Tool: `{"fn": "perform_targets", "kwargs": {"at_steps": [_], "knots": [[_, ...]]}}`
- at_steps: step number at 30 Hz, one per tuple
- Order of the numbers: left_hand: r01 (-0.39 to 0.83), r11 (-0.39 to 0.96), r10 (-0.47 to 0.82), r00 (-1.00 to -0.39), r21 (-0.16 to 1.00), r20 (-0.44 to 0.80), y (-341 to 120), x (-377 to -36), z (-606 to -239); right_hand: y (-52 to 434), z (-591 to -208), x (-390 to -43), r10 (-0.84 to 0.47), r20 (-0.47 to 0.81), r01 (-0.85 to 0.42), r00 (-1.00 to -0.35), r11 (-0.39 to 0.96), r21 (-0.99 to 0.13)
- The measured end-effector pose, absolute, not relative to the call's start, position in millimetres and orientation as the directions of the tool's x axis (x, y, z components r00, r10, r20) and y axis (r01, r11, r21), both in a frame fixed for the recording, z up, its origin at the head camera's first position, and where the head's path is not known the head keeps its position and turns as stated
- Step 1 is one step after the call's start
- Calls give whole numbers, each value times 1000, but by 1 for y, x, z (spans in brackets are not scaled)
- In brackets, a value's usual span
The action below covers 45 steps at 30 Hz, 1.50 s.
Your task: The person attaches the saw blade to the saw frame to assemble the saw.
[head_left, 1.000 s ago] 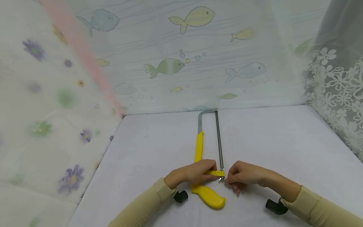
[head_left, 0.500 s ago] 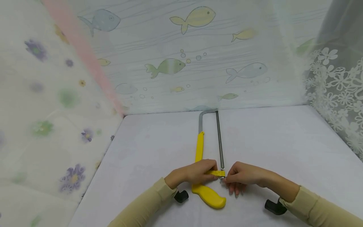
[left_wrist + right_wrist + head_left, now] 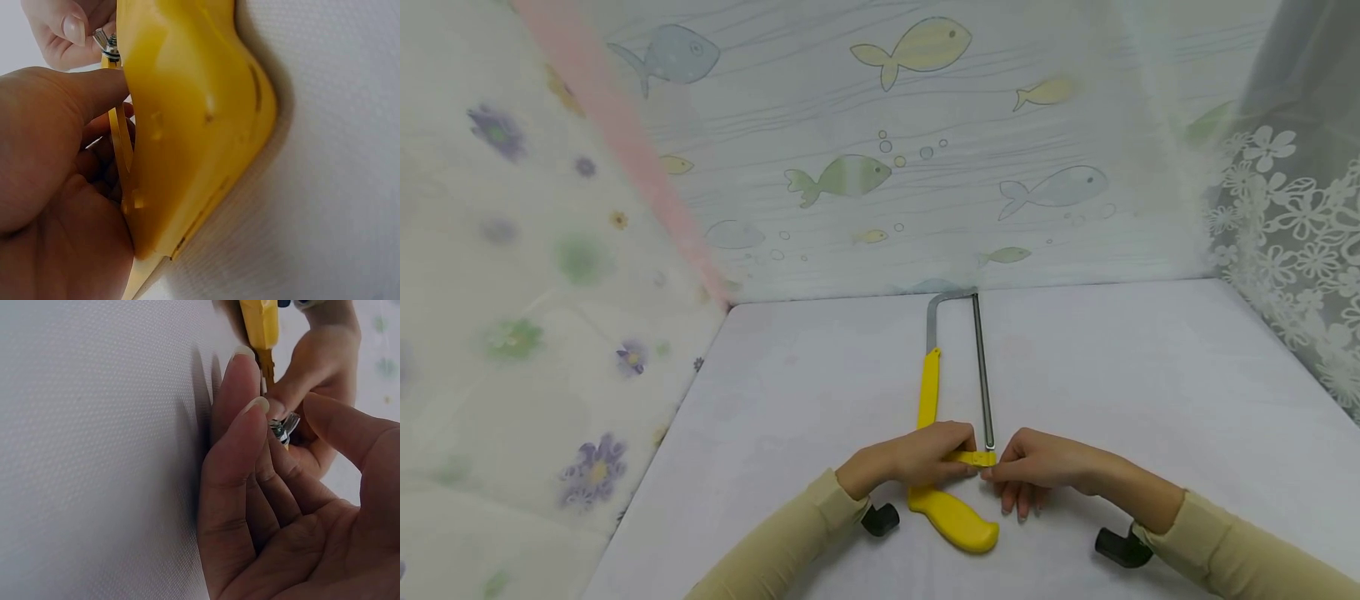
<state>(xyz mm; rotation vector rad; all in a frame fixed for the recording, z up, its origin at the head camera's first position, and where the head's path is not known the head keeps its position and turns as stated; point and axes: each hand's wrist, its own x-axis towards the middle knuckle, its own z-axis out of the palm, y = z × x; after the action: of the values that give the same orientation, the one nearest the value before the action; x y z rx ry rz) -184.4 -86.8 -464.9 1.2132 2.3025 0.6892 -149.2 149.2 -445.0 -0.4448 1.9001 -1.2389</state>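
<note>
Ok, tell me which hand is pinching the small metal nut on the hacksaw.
The right hand pinches the metal nut; the left hand grips the hacksaw's yellow frame instead.

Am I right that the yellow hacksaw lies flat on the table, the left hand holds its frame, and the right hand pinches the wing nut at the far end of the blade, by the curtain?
Not quite. The right hand pinches the wing nut at the near end of the blade, beside the handle, as the head view shows. The hacksaw does lie flat on the table, and the left hand holds its frame.
</note>
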Motion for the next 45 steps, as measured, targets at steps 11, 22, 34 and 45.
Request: {"fn": "perform_targets", "kwargs": {"at_steps": [11,22,34,45], "knots": [[605,506,834,-524,615,-170,-87,-182,-463,146,-451,-150,-644,-450,148,-619,467,-872],[620,495,841,-516,609,-159,-87,-183,-464,146,-448,-149,-624,-456,143,-635,485,-863],[610,500,838,-520,615,-166,-87,-184,-466,151,-448,-149,-634,-450,139,-630,478,-868],[611,500,838,-521,614,-165,-87,-185,-466,156,-448,-149,-642,-440,132,-628,469,-873]]}}
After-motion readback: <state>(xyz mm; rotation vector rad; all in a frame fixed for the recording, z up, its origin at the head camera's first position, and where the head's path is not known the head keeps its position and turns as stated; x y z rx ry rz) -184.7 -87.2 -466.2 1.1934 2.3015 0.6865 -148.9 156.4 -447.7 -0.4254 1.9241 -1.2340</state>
